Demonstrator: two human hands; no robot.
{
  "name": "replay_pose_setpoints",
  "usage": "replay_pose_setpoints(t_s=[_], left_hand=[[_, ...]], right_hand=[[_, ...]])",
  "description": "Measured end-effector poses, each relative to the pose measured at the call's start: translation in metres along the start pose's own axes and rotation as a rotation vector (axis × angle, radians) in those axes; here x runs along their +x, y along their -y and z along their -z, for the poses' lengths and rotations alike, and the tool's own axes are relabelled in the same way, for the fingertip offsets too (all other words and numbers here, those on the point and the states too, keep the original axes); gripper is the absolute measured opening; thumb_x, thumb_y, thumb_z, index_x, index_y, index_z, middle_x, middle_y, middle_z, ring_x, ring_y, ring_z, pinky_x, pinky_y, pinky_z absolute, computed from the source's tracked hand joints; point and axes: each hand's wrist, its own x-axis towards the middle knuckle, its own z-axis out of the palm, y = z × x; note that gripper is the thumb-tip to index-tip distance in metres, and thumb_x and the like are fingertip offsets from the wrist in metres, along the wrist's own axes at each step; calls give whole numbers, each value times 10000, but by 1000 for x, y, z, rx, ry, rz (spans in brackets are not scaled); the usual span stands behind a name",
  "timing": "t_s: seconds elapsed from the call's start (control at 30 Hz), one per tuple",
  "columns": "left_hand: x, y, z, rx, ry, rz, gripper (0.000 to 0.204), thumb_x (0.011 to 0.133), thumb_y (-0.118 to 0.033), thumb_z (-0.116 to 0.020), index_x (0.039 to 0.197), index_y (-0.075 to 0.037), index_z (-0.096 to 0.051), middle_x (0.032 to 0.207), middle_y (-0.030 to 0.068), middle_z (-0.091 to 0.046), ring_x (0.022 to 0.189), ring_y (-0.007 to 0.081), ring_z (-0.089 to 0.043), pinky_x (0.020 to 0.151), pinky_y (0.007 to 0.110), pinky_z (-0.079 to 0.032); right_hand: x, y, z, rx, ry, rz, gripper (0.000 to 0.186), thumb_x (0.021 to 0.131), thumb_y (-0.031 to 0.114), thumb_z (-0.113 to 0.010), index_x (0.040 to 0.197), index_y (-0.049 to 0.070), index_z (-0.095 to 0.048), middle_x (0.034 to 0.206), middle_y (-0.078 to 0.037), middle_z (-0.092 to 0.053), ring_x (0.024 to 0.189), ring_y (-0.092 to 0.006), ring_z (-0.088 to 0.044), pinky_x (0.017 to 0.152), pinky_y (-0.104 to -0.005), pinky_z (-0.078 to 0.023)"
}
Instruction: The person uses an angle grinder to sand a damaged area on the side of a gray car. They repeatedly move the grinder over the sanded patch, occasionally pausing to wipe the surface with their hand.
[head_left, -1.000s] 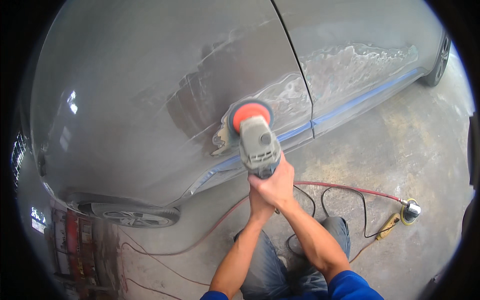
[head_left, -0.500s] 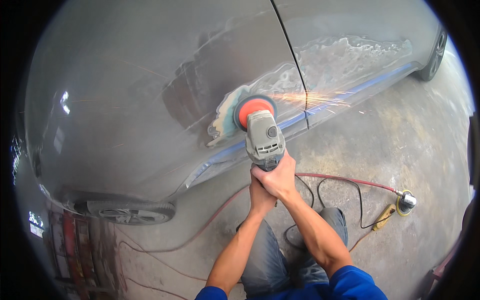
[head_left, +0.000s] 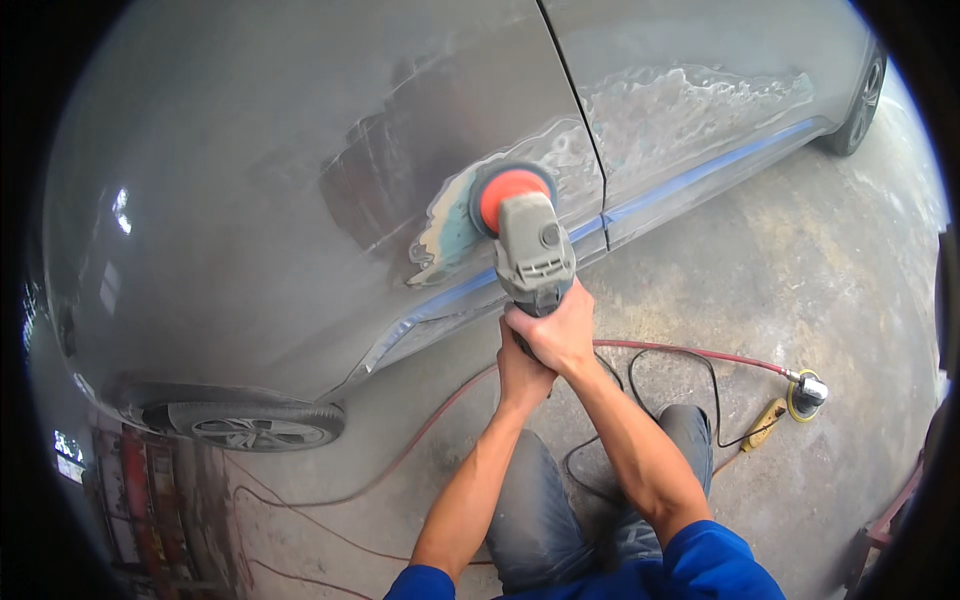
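Observation:
My right hand [head_left: 562, 328] is closed around the rear grip of a grey angle grinder [head_left: 535, 245]. Just below it, my left hand [head_left: 524, 382] wraps the same grip, its fingers partly hidden. At the grinder's front, a red and dark round disc [head_left: 513, 192] lies over the lower edge of a grey car panel [head_left: 240, 230]. Around the disc the paint is worn through to a patch [head_left: 442, 228] ringed in cream and pale blue-green. Rough, bare-looking metal [head_left: 690, 115] continues across the door gap to the right. No sparks show.
Blue tape [head_left: 755, 150] runs along the sill. On the concrete floor lie a red hose [head_left: 690, 350] joined to a round sander [head_left: 808, 396], a yellow power socket block [head_left: 765, 424] and a looping black cable [head_left: 716, 385]. A front wheel [head_left: 260, 427] stands left, near red-and-dark equipment [head_left: 140, 490].
The spray of orange sparks to the right of the disc has gone. The grinder's head has shifted slightly up the panel, and both hands still grip it.

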Motion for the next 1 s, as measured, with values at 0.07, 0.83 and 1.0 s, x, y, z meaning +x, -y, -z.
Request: replay_pose_setpoints(t_s=[0.07,0.83,1.0], left_hand=[[-7,2,5,10,29,35,760,758,-207,-834,1339,-18,-383,1228,234,-657,1150,369,-661,943,441,-517],[-3,39,44,12,-7,-19,534,862,-152,-764,1320,-18,-524,1254,165,-666,1188,294,-643,969,401,-506],[-6,42,46,104,-26,-121,500,835,-211,-766,1238,6,-565,1196,191,-686,1135,312,-667,941,421,-516]], right_hand=[[-6,-4,-2,36,12,-27,643,665,200,-795,1242,1,-591,1042,-220,-730,1007,-415,-702,889,-438,-538],[-19,-15,-43,136,59,-37,712,635,232,-829,1260,25,-557,1024,-230,-722,997,-444,-686,886,-466,-552],[-23,-21,-43,164,58,-10,715,637,236,-828,1264,20,-560,1025,-241,-719,994,-448,-687,895,-470,-547]])
